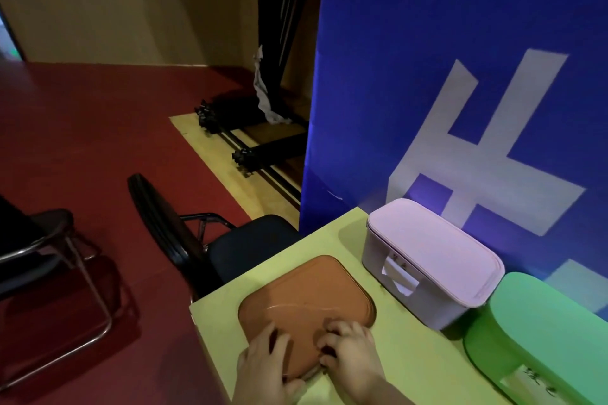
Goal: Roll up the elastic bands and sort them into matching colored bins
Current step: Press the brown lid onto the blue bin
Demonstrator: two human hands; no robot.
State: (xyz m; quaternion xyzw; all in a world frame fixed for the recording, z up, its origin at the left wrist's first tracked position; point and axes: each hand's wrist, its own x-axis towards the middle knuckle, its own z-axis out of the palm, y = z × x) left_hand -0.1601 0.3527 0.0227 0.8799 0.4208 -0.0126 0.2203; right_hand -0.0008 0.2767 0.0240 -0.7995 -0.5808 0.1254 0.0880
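Both hands are down on the orange case (306,296), which lies flat at the near left corner of the counter (411,368). The left hand (266,362) is spread over the case's near corner, fingers fairly straight, pressing it down. The right hand (352,352) has its fingers curled tight at the near edge, and I cannot tell whether they pinch a zip pull or just the rim. No elastic bands in sight, so my guess is they are inside this case. Behind it stands the pink bin (427,260), lid on, and just beside that, on the right, the green bin (543,332), lid on as well. The case looks soft-sided and light, likely to slide on this smooth top, so a flat palm holding it while the other hand works the edge seems the right approach. The bands themselves should be limp, stretchy and quick to spring open, so they are best taken by one end and rolled snugly.
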